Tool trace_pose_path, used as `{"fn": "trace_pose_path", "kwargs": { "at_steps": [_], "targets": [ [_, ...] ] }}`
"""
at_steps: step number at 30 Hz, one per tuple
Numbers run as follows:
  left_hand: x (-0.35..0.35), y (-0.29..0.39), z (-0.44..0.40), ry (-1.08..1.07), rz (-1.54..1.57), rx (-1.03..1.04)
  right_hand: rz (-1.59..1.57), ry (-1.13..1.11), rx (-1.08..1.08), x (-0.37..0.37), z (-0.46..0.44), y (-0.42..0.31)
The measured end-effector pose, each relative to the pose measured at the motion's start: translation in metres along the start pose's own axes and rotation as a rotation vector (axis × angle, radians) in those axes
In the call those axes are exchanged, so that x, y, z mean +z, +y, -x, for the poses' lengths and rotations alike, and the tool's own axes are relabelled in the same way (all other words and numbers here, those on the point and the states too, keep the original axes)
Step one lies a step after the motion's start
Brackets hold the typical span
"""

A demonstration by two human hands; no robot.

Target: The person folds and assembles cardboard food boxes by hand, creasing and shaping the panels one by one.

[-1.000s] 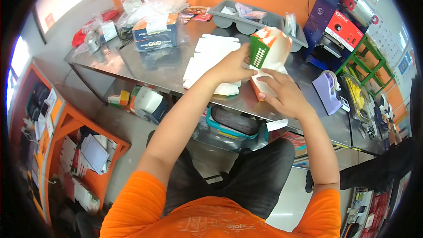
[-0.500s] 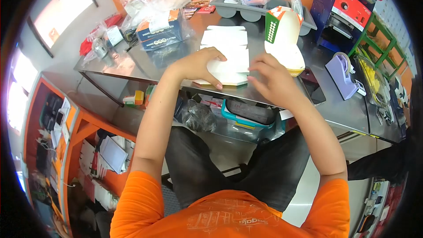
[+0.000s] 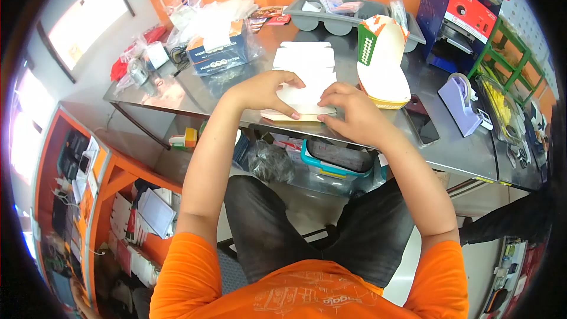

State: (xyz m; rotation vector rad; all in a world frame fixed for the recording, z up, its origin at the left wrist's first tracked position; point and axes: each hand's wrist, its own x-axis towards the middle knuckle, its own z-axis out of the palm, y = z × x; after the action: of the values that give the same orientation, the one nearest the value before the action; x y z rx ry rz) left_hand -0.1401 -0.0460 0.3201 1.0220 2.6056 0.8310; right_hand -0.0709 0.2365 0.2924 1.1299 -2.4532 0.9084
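Observation:
A white, partly folded cardboard box blank (image 3: 304,56) lies on the steel table with its long end pointing away from me. My left hand (image 3: 269,91) is curled over its near left side, the thumb against the raised front flap. At the near right corner, my right hand (image 3: 349,109) pinches the flap between thumb and fingers. Right of that hand stands a folded box (image 3: 383,82) with its lid up, white inside, printed green and orange outside.
Behind lies a grey tray (image 3: 360,9) with bagged items. Blue boxes (image 3: 218,53) under plastic stand at the left. A phone (image 3: 422,125), a purple tape dispenser (image 3: 459,103) and a blue-and-red machine (image 3: 458,20) are at the right. The table's front edge (image 3: 378,145) is close to my knees.
My right hand has moved left onto the blank's near corner and closed on it. The front flap now stands more raised. My left hand stays on the left side.

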Motion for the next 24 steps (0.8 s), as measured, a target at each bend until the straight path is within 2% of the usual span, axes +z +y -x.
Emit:
{"fn": "trace_pose_path", "kwargs": {
  "at_steps": [3, 7, 9, 11, 13, 14, 16, 17, 19, 21, 22, 23, 24],
  "targets": [
    [-0.006, -0.001, 0.001, -0.009, 0.128, -0.027, 0.068, 0.033, -0.025, 0.004, -0.012, -0.008],
    [-0.013, -0.004, 0.003, -0.006, 0.186, -0.004, 0.384, 0.012, -0.077, 0.022, -0.035, -0.005],
    [-0.008, -0.005, 0.015, 0.419, 0.128, 0.105, 0.538, -0.005, -0.031, 0.026, -0.047, 0.0],
    [-0.007, -0.017, 0.024, 0.848, 0.044, 0.211, 0.512, 0.372, -0.036, 0.016, -0.05, -0.012],
    [0.005, -0.027, 0.028, 1.124, 0.058, 0.205, 0.481, 0.701, -0.063, 0.006, -0.054, -0.022],
    [0.011, -0.029, 0.032, 1.263, 0.066, 0.201, 0.461, 0.761, -0.136, 0.004, -0.055, -0.025],
    [0.018, -0.026, 0.044, 1.31, -0.043, 0.194, 0.42, 0.88, -0.282, 0.003, -0.052, -0.032],
    [0.017, -0.021, 0.053, 1.361, -0.134, 0.227, 0.412, 0.798, -0.407, 0.004, -0.045, -0.032],
    [0.014, -0.02, 0.077, 1.496, -0.265, 0.227, 0.384, 0.57, -0.496, 0.011, -0.018, -0.053],
    [0.011, -0.006, 0.118, 1.568, -0.501, 0.324, 0.231, 0.417, -0.565, 0.021, 0.012, -0.073],
    [0.017, 0.01, 0.144, 1.537, -0.699, 0.448, 0.175, 0.365, -0.595, 0.025, 0.029, -0.08],
    [0.031, 0.013, 0.171, 1.461, -0.917, 0.369, 0.107, 0.282, -0.555, 0.028, 0.047, -0.087],
    [0.052, 0.029, 0.197, 1.272, -0.982, 0.317, 0.016, 0.177, -0.509, 0.03, 0.064, -0.09]
  ]
}}
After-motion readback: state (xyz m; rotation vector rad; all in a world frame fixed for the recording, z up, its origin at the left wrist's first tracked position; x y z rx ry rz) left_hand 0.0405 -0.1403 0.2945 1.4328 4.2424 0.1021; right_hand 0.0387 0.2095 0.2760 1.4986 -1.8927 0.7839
